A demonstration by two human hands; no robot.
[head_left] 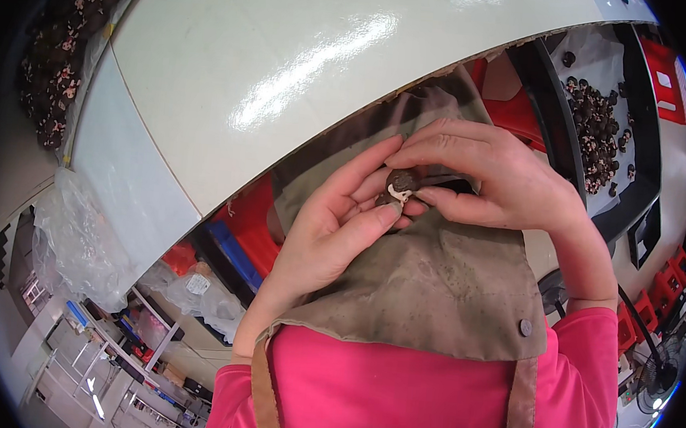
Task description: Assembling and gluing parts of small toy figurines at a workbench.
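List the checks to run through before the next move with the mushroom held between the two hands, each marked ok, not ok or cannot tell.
1. Mushroom held: ok, pinched between the left hand and the right hand.
2. Pale stem end visible: ok, it shows just below the dark cap.
3. Both hands meet over the brown apron: ok, the apron lies beneath them.
4. Any tool in either hand: cannot tell, the fingers hide what lies behind the mushroom.
5. Tray of dark mushrooms within view: ok, at upper right, beyond the right hand.
6. White table: ok, glossy surface ahead of the hands.
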